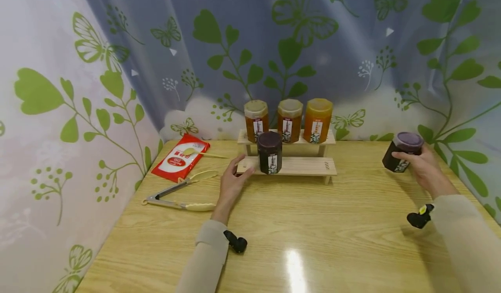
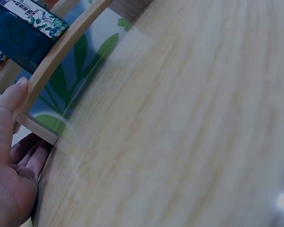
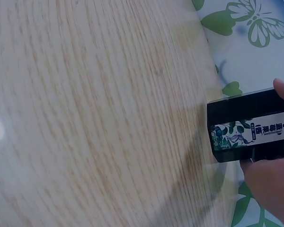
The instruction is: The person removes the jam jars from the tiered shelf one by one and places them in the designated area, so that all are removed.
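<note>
On the right, my right hand (image 1: 426, 169) grips a dark jam jar (image 1: 409, 141) with a purple lid, thumb and fingers on either side. The right wrist view shows its white label (image 3: 270, 130); whether its base touches the table is unclear. My left hand (image 1: 230, 186) holds the left end of a two-step wooden rack (image 1: 303, 166), thumb at the lower step's edge and fingers by its leg (image 2: 40, 128). A second dark jar (image 1: 269, 154) stands upright on the lower step. Three amber jars (image 1: 257, 121) line the upper step.
Left of the rack, tongs (image 1: 168, 193) with cream tips lie spread on the wooden table (image 1: 250, 241). Behind them is a red and white packet (image 1: 182, 158) with a cream spoon (image 1: 192, 151) across it. A patterned curtain (image 1: 242, 32) hangs along the back.
</note>
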A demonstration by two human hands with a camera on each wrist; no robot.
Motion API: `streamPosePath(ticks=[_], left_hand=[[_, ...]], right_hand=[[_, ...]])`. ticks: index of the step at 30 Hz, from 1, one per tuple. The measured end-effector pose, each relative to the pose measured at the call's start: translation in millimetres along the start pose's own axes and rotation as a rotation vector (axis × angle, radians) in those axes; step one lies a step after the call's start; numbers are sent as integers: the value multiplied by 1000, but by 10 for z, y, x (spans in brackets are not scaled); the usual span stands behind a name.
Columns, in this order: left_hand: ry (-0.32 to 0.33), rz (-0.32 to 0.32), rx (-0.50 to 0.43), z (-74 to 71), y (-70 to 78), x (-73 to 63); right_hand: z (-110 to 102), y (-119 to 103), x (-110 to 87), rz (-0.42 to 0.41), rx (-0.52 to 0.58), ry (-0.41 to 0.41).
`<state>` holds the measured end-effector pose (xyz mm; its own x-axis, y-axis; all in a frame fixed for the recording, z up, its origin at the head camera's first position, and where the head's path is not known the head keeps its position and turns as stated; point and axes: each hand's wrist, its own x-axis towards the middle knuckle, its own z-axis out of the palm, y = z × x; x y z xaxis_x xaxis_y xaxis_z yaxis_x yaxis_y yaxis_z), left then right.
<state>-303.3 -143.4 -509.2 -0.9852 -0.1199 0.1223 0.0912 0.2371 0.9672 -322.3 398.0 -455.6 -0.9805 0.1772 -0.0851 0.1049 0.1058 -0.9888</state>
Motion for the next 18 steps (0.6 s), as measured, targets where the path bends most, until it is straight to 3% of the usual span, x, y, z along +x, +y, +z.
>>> streamPosePath(ticks=[4,11,18], left_hand=[[0,2,-5,18,-4,-1],[-12,-1,-6,26,-11,-4],[-2,7,-4,4,-18,2]], right_hand=[[-16,5,-16,14,-3,17],[-68,0,-91,33,84,41],[-120,-104,-131,-8,146,19]])
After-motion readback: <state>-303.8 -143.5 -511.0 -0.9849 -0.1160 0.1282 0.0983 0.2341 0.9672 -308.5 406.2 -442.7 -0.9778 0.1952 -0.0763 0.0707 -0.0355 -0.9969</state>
